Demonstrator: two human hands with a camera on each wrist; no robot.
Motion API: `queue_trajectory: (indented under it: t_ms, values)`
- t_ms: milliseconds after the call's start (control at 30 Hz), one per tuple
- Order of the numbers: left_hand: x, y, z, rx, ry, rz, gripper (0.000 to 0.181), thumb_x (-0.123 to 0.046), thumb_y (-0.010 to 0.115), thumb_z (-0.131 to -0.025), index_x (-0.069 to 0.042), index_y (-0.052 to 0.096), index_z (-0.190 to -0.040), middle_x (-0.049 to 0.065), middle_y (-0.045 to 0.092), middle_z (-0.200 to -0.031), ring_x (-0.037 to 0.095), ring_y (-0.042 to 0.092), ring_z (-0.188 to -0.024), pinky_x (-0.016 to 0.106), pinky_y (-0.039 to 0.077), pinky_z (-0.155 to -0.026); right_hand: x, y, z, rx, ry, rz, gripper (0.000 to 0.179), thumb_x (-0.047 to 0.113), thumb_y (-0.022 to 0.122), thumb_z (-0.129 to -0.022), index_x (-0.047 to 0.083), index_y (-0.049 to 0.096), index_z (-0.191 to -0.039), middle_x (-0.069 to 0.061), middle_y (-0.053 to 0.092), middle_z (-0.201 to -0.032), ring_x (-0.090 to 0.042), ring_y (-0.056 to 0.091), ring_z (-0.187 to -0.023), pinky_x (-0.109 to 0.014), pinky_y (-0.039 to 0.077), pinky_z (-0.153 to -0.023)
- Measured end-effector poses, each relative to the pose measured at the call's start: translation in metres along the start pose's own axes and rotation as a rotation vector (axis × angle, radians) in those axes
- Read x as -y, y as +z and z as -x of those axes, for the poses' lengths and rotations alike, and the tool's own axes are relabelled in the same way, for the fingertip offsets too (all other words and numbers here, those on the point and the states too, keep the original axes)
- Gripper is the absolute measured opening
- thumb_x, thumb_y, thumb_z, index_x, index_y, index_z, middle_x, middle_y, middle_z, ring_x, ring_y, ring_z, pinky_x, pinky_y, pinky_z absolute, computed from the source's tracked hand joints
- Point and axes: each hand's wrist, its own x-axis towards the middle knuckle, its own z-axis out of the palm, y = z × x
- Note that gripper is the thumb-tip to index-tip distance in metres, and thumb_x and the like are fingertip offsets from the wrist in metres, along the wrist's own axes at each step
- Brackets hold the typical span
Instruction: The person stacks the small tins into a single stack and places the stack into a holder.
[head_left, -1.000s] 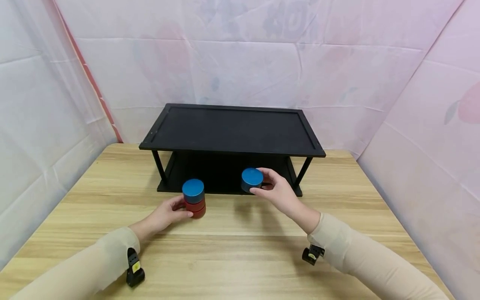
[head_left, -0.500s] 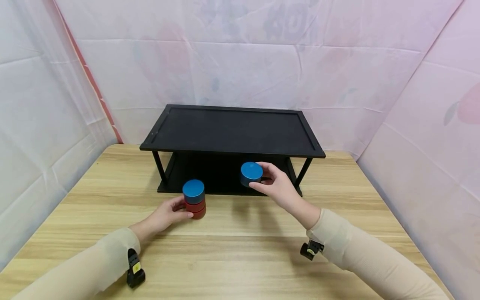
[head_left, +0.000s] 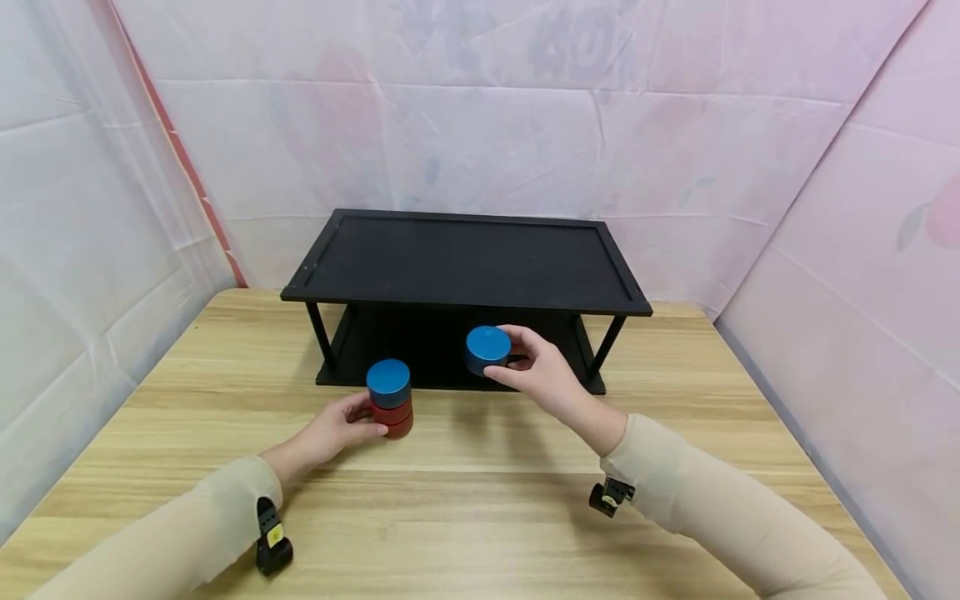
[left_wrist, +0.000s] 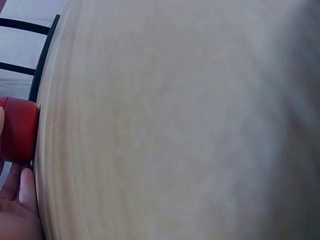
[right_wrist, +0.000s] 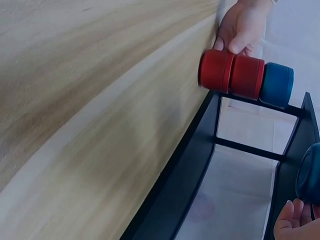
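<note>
Right hand [head_left: 546,373] pinching loose blue tin [head_left: 487,343] in air. Left hand [head_left: 330,430] gripping red tins [head_left: 393,412], second blue tin [head_left: 388,379] resting above that grip. Loose blue tin, if swinging leftward too low, possibly knocking second blue tin off.

The left sleeve [head_left: 135,542] and right sleeve [head_left: 750,510] were beige, lightly creased, with paler, faintly greenish cuffs [head_left: 238,493]. Each wore a black camera [head_left: 274,560] bearing a yellow mark [head_left: 275,535]. The left hand [head_left: 333,429] and right hand [head_left: 543,375] were bare.

black two-tier shelf [head_left: 465,258] on a wood-grain tabletop [head_left: 450,533], pale printed sheets [head_left: 487,150] around, red strip [head_left: 234,268] at left
</note>
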Motion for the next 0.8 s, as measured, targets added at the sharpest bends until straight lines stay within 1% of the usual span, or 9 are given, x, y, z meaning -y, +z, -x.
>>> queue_trajectory:
  t_ms: [167,300,367,600,800]
  values:
    - [0.0,0.001,0.0,0.009,0.008,0.0,0.063,-0.019,0.069,-0.086,0.003,0.04,-0.137,0.02,0.049,-0.132,0.033,0.047,-0.121,0.045,0.038,-0.1,0.001,0.007,-0.001,0.018,-0.017,-0.009,0.057,0.014,0.075,-0.079,0.009,0.051,-0.13,-0.009,0.059,-0.116,-0.022,0.055,-0.104,-0.036,0.048,-0.086]
    - [0.0,0.001,0.001,0.01,0.024,-0.008,0.062,-0.018,0.068,-0.086,0.004,0.04,-0.137,0.021,0.049,-0.132,0.034,0.047,-0.12,0.046,0.039,-0.099,0.003,0.011,-0.003,0.021,-0.029,-0.009,0.057,0.015,0.076,-0.079,0.009,0.051,-0.13,-0.008,0.059,-0.115,-0.021,0.055,-0.103,-0.034,0.048,-0.085]
    - [-0.001,0.001,0.002,0.005,0.023,-0.011,0.062,-0.018,0.068,-0.086,0.004,0.04,-0.137,0.021,0.049,-0.132,0.034,0.047,-0.12,0.045,0.04,-0.098,0.004,0.013,-0.003,0.023,-0.033,-0.011,0.057,0.016,0.076,-0.079,0.01,0.051,-0.13,-0.007,0.059,-0.115,-0.02,0.055,-0.103,-0.033,0.048,-0.084]
    - [0.0,0.002,0.0,-0.005,-0.018,0.031,0.064,-0.02,0.071,-0.083,0.001,0.042,-0.137,0.018,0.049,-0.133,0.032,0.047,-0.121,0.044,0.038,-0.1,0.006,0.017,-0.006,0.034,-0.032,-0.016,0.055,0.017,0.076,-0.079,0.012,0.052,-0.129,-0.005,0.06,-0.114,-0.018,0.055,-0.103,-0.033,0.048,-0.084]
    - [0.002,0.002,-0.001,-0.008,-0.025,0.03,0.065,-0.019,0.071,-0.083,0.002,0.041,-0.137,0.019,0.049,-0.132,0.034,0.047,-0.121,0.044,0.038,-0.1,0.008,0.02,-0.007,0.042,-0.033,-0.018,0.055,0.017,0.076,-0.079,0.012,0.052,-0.129,-0.004,0.059,-0.114,-0.018,0.055,-0.104,-0.036,0.048,-0.086]
